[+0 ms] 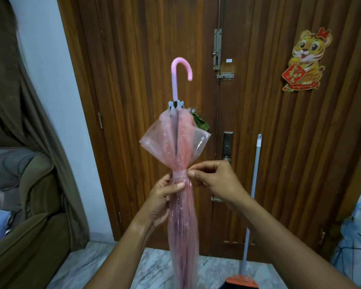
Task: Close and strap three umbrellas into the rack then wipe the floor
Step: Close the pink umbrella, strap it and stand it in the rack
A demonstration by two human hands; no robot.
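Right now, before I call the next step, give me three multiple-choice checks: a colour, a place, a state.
1. The translucent pink plastic umbrella has a hooked handle coloured: A pink, B green, C black.
2. The grey-poled broom with the orange head stands: A left of the umbrella, B right of it, by the wooden door, C on the sofa.
3. The canopy is: A spread open, B gathered under a strap, C torn off.
Answers: A, the hook is pink; B, its pole rises right of the umbrella; B, the right hand pinches the strap, the left hand grips the folds below.
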